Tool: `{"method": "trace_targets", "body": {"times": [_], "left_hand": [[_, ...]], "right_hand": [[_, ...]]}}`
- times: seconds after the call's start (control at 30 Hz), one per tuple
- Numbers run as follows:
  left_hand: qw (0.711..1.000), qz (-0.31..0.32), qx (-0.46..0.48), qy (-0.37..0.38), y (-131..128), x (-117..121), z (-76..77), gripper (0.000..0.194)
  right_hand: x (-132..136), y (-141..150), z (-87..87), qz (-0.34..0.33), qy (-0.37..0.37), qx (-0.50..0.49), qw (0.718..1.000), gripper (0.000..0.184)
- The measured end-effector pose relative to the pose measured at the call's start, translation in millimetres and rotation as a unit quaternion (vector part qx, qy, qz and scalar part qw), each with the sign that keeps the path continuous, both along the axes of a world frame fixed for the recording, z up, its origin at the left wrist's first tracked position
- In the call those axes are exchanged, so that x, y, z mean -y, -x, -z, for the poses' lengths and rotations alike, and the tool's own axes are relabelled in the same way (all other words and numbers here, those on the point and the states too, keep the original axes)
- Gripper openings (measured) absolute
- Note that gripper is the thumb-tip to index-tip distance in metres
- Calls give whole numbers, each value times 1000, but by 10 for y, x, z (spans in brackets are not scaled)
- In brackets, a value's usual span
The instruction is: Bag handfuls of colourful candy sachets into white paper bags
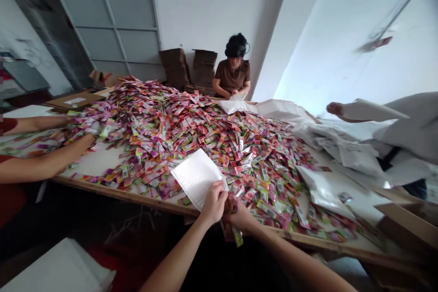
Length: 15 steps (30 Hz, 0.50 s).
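My left hand [215,202] is closed on the edge of a white padded mailer [196,175], tilted over the front of the table. Close beside it, my right hand [242,214] grips a bunch of small colourful packets [232,203] at the mailer's near end. Some packets hang below the right hand, with a green end showing. The mailer's opening is hidden by my hands. Beyond them spreads a large heap of red, purple and green packets [191,123].
At the left, another person's arms [44,157] reach into the heap. Across the table sits a co-worker [233,75]; a third person's hand [335,108] shows at right. White mailers [325,191] lie on the right side, near an open cardboard box [407,223]. The wooden table edge [137,198] runs in front.
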<state>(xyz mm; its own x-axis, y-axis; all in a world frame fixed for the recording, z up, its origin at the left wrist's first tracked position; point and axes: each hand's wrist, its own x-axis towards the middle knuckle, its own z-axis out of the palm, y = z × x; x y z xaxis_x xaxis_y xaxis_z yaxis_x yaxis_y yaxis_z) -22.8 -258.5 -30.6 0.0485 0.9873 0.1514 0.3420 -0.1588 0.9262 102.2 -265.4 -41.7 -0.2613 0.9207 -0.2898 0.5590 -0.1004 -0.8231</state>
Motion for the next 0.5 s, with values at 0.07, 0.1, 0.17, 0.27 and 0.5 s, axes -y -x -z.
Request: {"method": "trace_targets", "body": {"times": [0.07,0.1,0.17,0.27,0.5], "left_hand": [[1000,6,-21,6,-44,-77,29,18],[999,10,-33,4,-55,-96,46,19],[998,24,-57,-15,-52,-90,62,20],[991,64,-104,-60,17,-8,18,20],[985,82,-152,-7,216,-72,-42,24]], "right_hand": [[68,82,68,-13,-84,161,983,41],[79,113,96,-20,-105,218,970,45],[41,138,129,-45,-116,270,955,47],[-121,81,122,-53,-101,249,962,44],[-250,75,83,-14,-21,245,969,50]]}}
